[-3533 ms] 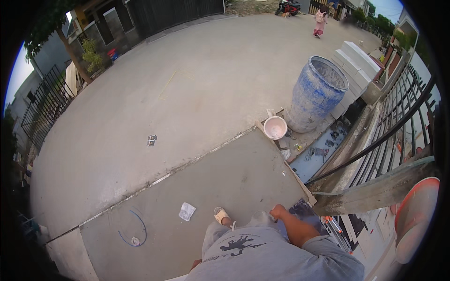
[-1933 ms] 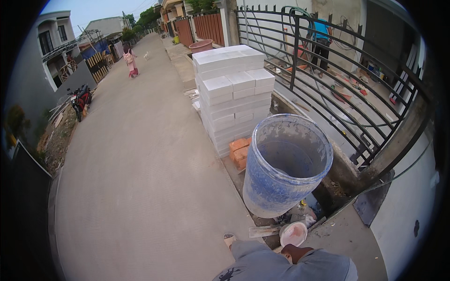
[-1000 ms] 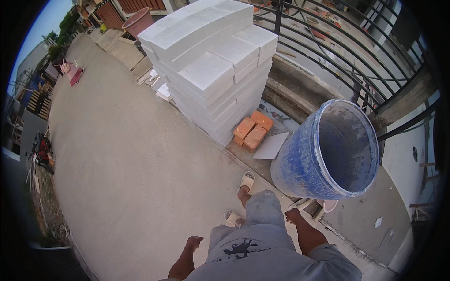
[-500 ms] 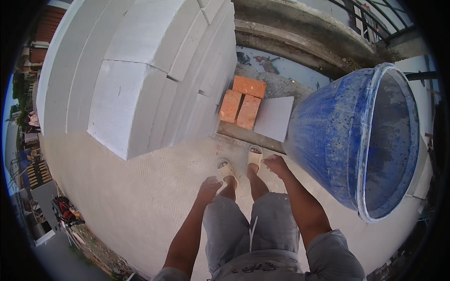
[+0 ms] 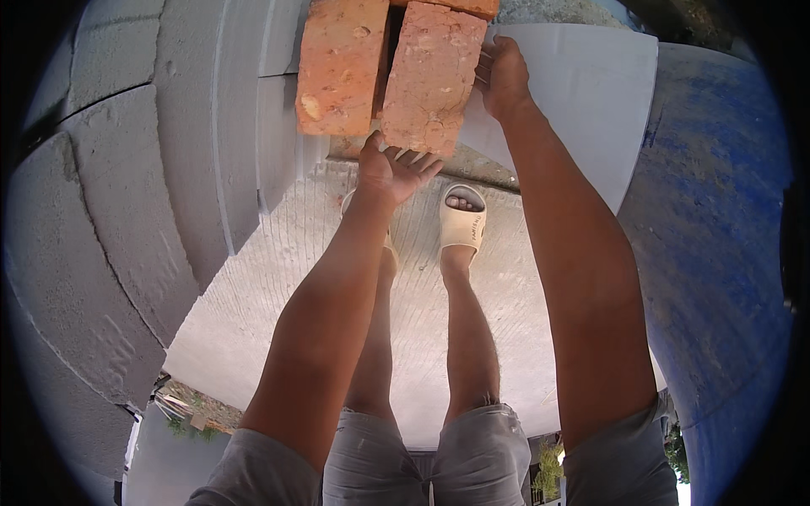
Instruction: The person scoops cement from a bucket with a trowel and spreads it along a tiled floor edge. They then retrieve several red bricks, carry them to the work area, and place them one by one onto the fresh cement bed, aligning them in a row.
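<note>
Three orange-red bricks are grouped in front of me: a right brick (image 5: pixel 434 80), a left brick (image 5: pixel 342 67) with a narrow gap between the two, and a far brick (image 5: pixel 460 7) across their far ends. My left hand (image 5: pixel 391 173) is at the near end of the right brick, palm up with fingers spread; some fingertips reach its lower edge. My right hand (image 5: pixel 506 80) is beside that brick's right side, fingers stretched toward it and partly in shadow. Whether either hand bears on the brick, I cannot tell.
Stacked grey-white blocks (image 5: pixel 181 126) rise on the left. A pale flat board (image 5: pixel 582 101) lies right of the bricks, beside a large blue tub (image 5: pixel 717 211). My sandalled feet stand on ridged concrete (image 5: pixel 422 312) below.
I have bent down close to the bricks. Both hands have moved forward from beside my legs to the right brick, the left at its near end, the right at its side.
</note>
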`<state>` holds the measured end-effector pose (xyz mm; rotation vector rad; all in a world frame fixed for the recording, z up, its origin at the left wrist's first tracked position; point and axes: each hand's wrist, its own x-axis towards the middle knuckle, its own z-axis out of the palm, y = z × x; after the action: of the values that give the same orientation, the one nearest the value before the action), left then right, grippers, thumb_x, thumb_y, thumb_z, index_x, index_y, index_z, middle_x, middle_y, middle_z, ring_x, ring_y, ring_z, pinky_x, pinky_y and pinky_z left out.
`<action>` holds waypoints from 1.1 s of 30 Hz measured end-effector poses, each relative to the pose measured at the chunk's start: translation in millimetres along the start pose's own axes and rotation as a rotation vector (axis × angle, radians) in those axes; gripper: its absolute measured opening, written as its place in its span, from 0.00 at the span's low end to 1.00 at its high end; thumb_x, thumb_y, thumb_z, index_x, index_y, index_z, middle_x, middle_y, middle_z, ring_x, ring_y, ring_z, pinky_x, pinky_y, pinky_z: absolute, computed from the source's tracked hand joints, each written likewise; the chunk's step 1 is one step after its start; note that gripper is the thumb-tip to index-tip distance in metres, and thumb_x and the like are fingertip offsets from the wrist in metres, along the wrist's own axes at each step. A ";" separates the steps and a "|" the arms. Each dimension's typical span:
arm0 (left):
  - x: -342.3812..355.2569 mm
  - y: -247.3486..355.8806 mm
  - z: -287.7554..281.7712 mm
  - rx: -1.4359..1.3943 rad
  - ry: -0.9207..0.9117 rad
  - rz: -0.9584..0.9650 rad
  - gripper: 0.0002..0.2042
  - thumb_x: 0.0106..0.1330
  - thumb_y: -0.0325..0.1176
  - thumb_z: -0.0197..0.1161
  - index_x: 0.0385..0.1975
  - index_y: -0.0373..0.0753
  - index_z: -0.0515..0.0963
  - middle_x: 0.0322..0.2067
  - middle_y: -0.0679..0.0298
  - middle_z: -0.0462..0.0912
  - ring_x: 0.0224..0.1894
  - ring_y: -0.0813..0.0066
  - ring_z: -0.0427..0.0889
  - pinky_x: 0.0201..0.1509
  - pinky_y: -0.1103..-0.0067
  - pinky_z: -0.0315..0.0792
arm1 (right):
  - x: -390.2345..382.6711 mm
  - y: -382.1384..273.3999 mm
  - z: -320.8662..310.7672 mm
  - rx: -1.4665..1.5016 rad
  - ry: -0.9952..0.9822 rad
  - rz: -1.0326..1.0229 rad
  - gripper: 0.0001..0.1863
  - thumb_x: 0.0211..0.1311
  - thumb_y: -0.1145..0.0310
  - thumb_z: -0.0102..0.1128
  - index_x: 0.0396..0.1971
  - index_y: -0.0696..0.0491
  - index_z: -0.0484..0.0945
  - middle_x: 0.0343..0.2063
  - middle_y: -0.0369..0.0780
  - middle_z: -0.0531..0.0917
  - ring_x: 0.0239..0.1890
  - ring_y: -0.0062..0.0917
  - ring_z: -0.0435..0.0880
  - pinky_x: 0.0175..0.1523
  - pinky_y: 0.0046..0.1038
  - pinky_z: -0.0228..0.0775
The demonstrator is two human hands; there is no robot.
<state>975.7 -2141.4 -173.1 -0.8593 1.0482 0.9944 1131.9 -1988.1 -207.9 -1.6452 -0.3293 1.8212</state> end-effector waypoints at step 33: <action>-247.9 -62.2 -180.3 0.027 -0.060 -0.051 0.30 0.72 0.51 0.51 0.65 0.36 0.62 0.59 0.55 0.73 0.59 0.62 0.74 0.62 0.67 0.71 | -287.4 10.4 -42.4 0.185 -0.352 0.626 0.26 0.68 0.54 0.52 0.56 0.58 0.70 0.50 0.41 0.78 0.52 0.25 0.77 0.60 0.29 0.67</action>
<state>938.5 -2384.8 19.7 -0.8255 0.9819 0.9558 1168.7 -2181.7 5.7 -1.3813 0.2381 2.5238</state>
